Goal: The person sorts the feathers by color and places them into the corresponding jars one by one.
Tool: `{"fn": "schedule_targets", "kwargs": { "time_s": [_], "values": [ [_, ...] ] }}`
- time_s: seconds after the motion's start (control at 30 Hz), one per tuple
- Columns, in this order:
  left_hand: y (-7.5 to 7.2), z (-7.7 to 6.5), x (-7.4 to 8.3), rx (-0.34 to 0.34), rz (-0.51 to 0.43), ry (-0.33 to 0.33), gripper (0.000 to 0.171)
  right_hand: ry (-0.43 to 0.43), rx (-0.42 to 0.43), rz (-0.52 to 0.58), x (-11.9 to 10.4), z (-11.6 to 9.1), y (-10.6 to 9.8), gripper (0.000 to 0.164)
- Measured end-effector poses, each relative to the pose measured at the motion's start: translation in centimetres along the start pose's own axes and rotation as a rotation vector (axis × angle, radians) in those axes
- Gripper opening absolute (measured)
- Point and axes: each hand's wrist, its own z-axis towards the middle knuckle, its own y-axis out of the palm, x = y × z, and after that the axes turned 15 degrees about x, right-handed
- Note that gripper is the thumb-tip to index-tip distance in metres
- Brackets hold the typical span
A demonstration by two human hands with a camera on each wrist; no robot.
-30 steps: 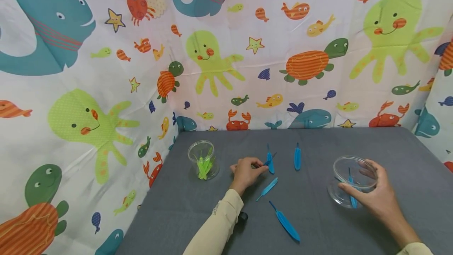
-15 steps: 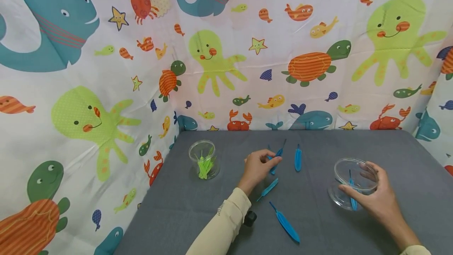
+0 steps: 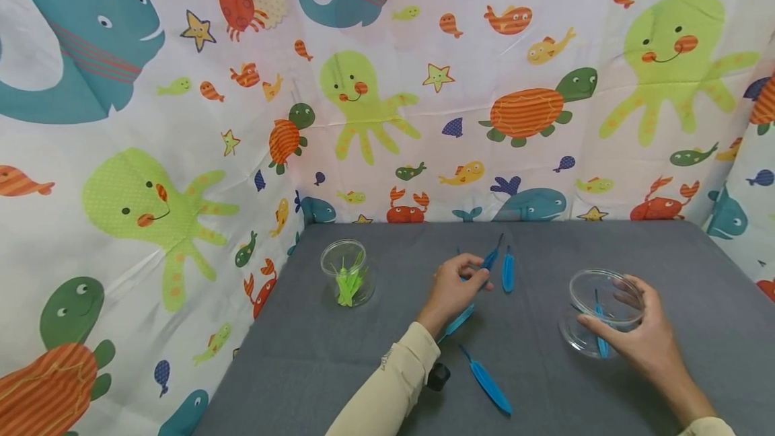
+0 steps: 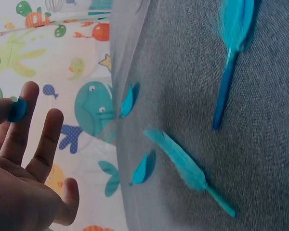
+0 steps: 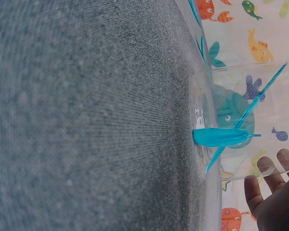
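Note:
My left hand pinches a blue feather between thumb and fingers above the table, quill upward; the left wrist view shows only a bit of this feather. My right hand grips a clear jar from its right side, thumb in front. Inside the jar, one blue feather stands nearly upright and a slimmer one leans across. On the table lie a blue feather at the back, another partly behind my left hand, and a long one in front.
A second clear jar with several green feathers stands at the back left of the grey table. A small black block sits at my left wrist. A sea-animal curtain rises behind the table.
My left hand has lifted a blue feather and moved right with it, the quill swinging upward. My right hand and its jar have stayed in place.

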Motion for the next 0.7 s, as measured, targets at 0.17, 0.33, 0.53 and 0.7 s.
{"fn": "schedule_targets", "kwargs": {
  "time_s": [0.17, 0.33, 0.53, 0.7],
  "values": [
    [0.6, -0.1, 0.4, -0.05, -0.1, -0.067, 0.022, -0.002, 0.002, 0.009, -0.1, 0.0, 0.0, 0.112],
    [1.6, -0.2, 0.9, -0.063, -0.17, -0.091, 0.019, 0.002, 0.003, 0.002, -0.1, 0.0, -0.1, 0.113],
    [3.2, -0.2, 1.9, -0.065, -0.193, -0.101, 0.015, -0.003, 0.005, -0.007, -0.2, 0.0, -0.1, 0.112],
    [4.4, -0.3, 3.0, -0.079, -0.224, -0.104, 0.021, -0.012, 0.012, 0.008, -0.3, 0.0, 0.0, 0.112]
  ]
}}
